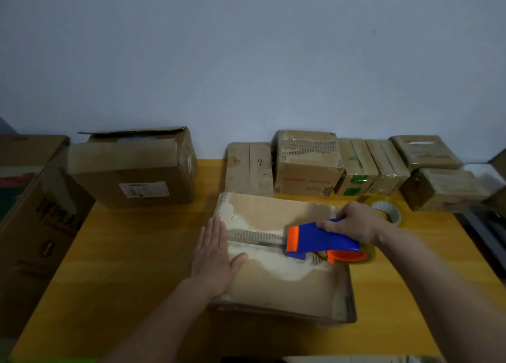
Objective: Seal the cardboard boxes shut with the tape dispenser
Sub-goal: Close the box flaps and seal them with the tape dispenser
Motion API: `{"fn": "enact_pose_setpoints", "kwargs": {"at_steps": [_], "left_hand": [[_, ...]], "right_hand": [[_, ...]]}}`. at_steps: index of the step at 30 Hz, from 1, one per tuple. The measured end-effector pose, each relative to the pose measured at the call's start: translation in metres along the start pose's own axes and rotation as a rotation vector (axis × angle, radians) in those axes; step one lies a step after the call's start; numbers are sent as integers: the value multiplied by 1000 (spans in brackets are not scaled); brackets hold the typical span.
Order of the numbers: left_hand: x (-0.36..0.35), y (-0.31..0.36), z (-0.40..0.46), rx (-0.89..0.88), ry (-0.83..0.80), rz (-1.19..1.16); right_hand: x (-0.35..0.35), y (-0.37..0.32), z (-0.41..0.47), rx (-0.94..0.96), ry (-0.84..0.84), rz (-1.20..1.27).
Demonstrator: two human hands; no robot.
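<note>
A flat cardboard box [284,283] with closed flaps lies in the middle of the yellow table [123,253]. My left hand [213,256] presses flat on the box's left edge, fingers straight, thumb on the top. My right hand [356,223] grips the handle of a blue and orange tape dispenser [320,239]. The dispenser's orange front end rests on the centre seam of the box, pointing left. A strip of old torn tape [254,236] runs along the seam to the left of the dispenser.
A spare tape roll [388,212] lies behind my right hand. Several taped boxes [306,162] line the back wall on the right. An open-flapped box [134,168] stands back left, and a large carton [32,214] stands off the table's left side.
</note>
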State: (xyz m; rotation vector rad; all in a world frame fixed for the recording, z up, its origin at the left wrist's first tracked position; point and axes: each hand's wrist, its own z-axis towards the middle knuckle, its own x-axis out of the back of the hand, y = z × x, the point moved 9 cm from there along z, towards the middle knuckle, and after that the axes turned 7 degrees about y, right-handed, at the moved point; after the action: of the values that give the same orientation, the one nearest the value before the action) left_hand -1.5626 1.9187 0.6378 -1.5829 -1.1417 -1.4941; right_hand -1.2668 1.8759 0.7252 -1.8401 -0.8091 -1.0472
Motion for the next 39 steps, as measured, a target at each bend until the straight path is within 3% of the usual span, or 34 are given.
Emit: {"fn": "enact_pose_setpoints", "kwargs": {"at_steps": [6,10,13,20,24,30,39], "left_hand": [[1,38,-2,-141,11,21],[-9,49,2,-161,-39,57],[-14,44,2,-177,-31,74],[-8,-25,2,-107,-37,88],[4,-65,2,-25,-60,160],[-4,-14,-6,-113,-52,28],[-14,-16,-7,-67,-38,33]], "right_hand": [[2,-24,7,47,-89,-325],[-8,-54,3,141,6,-536],[-19,-49,1,119,5,-516],[-23,-75,0,103,1,-221],[-38,-114,0,166,68,-275],[-40,-120,2,123,73,-326],[-33,-101,-1,186,4,-332]]}}
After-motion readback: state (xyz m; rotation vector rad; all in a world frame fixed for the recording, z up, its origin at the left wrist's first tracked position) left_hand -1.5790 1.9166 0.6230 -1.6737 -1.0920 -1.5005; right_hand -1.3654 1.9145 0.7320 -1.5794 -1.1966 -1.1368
